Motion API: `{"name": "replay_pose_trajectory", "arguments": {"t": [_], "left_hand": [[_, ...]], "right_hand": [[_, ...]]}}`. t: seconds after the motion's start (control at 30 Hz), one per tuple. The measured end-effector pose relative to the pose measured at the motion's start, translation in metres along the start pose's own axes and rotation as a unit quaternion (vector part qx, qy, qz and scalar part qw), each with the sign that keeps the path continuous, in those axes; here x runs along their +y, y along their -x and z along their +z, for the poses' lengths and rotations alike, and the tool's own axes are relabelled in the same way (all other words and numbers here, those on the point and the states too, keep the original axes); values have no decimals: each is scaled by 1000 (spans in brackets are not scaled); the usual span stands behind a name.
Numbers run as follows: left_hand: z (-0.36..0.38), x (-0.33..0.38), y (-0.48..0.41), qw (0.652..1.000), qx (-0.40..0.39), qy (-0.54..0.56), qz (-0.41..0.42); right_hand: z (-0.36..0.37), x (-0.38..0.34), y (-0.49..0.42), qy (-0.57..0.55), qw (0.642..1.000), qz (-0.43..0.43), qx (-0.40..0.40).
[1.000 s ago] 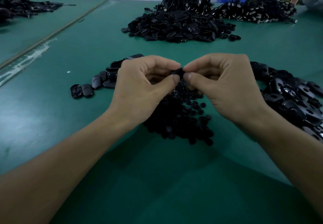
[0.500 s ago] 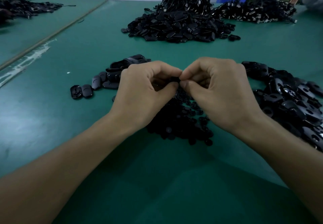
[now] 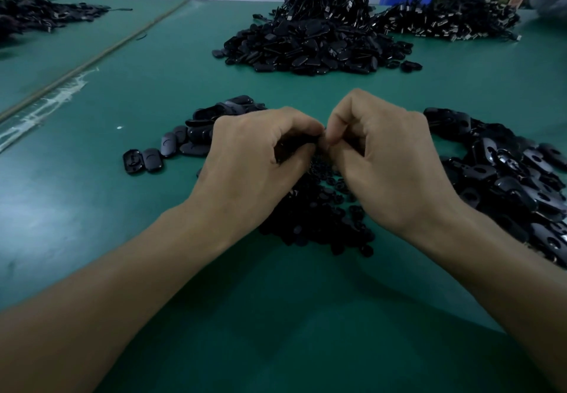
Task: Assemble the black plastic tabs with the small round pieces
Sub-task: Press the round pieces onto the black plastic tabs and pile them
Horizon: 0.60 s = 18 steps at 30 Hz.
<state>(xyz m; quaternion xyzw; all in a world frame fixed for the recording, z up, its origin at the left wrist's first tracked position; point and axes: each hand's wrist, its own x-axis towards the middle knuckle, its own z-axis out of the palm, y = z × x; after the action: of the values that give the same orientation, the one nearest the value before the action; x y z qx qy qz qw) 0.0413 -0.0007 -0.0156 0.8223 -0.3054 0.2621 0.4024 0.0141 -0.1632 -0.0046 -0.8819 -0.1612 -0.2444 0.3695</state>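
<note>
Black: one tab pinched between curled fingers of left hand, right hand; one round-piece pile beneath.

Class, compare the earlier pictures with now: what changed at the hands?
The right hand rolled knuckles-up, fingertips pointing down, and the left hand curled tighter; both kept pinching the black plastic tab, now nearly hidden. The piles on the green table stayed put.

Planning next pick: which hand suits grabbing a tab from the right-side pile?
Probably right: both pinch one tab, but right hand sits beside the pile; left hand would cross over.
</note>
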Motion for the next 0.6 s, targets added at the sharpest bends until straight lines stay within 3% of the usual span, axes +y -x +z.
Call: {"name": "replay_pose_trajectory", "arguments": {"t": [0.27,0.43,0.6], "left_hand": [[0,-7,0,1000,-4,-1,-30],[3,-8,0,989,-26,101,-104],[1,-9,-2,967,-64,185,-164]], "right_hand": [[-1,7,-3,-70,995,36,-56],[-3,13,-5,-25,999,20,-17],[-8,20,-6,-106,990,58,-67]]}}
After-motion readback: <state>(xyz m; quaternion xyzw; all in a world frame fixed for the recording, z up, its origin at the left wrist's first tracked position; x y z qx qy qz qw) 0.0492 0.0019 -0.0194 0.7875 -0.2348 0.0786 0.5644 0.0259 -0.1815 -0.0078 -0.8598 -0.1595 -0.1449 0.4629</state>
